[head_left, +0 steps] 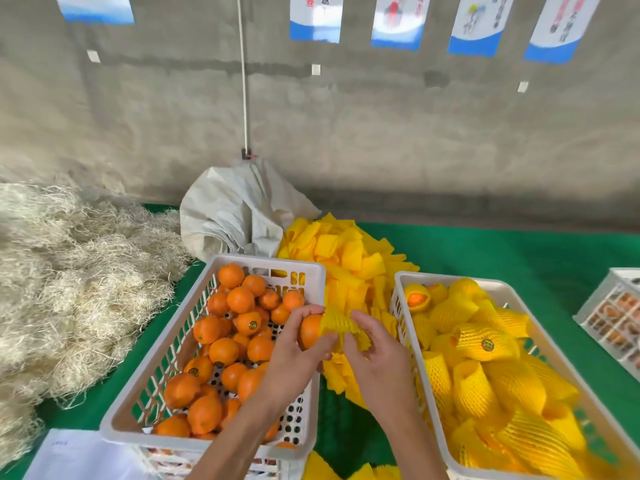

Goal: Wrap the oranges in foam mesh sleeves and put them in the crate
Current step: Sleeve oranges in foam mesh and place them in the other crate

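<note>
Head view | orange (309, 330) is gripped by left hand (298, 351) | sleeve (341, 327) is pinched by right hand (375, 358) | flanked by crates (214, 434) | sticker text is unreadable

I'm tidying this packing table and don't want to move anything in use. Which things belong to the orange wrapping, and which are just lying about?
Part of the job:
- left hand holding an orange
- right hand pulling a foam sleeve over it
- crate of bare oranges
- crate of wrapped oranges
- pile of spare sleeves

Lying about:
- straw heap
- white sack
- papers
</note>
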Demonstrator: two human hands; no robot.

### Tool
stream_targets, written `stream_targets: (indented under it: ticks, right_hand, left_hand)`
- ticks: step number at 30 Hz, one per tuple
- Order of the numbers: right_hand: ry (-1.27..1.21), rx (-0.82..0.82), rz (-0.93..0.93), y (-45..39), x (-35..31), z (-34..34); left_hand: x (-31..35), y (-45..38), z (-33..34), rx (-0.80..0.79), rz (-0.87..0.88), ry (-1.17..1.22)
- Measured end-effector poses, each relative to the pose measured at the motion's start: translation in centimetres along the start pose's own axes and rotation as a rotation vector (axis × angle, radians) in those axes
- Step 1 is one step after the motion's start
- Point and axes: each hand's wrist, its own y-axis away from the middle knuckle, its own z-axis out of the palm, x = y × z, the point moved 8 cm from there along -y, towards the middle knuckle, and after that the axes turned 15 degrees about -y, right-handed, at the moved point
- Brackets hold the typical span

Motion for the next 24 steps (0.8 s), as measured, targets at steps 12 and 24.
stream_targets:
  ticks: [12,24]
  right_hand:
    - [-0.108,0.096,-0.014,0.9,0.3,1.2]
    - [-0.862,0.198,0.422,1.8,5.5,2.0]
  left_hand:
    - [-1.6,-0.1,1.1,0.201,-0.13,0.047]
    - [-1.1,-0.2,0.3,0.131,-0.038,-0.125]
